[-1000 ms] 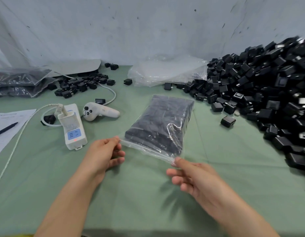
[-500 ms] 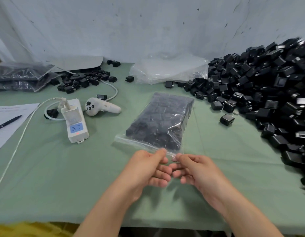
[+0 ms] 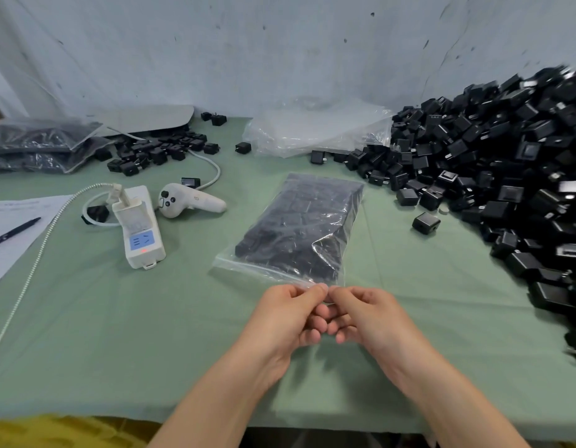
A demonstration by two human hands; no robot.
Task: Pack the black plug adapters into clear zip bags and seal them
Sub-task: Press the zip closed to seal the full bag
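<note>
a clear zip bag (image 3: 231, 259) lies flat in the middle of the green table (image 3: 118, 334), its mouth end toward the person. it is packed with black plug adapters (image 3: 296, 227) in neat rows. both hands meet at the near right corner of the bag. the left hand (image 3: 288, 315) pinches the bag's edge between thumb and forefinger. the right hand (image 3: 369, 313) pinches the same edge just beside it, and the fingertips of the two hands touch. the other fingers of both hands curl underneath. i cannot tell whether the zip strip is closed along its length.

to the right a big pile of loose adapters (image 3: 506, 163) slopes up against the wall. a single adapter (image 3: 426, 223) sits apart between the pile and the bag. behind the bag, near the wall, lies a stack of empty clear bags (image 3: 315, 130).

to the left of the bag is a white power strip (image 3: 141, 234) with a plug in it, and a white controller (image 3: 189, 202) lies just beside that. further back sits a small heap of adapters (image 3: 157, 150). at the far left are filled bags (image 3: 38, 143). a sheet of paper (image 3: 8, 253) with a pen (image 3: 13, 232) on it lies at the left edge.
</note>
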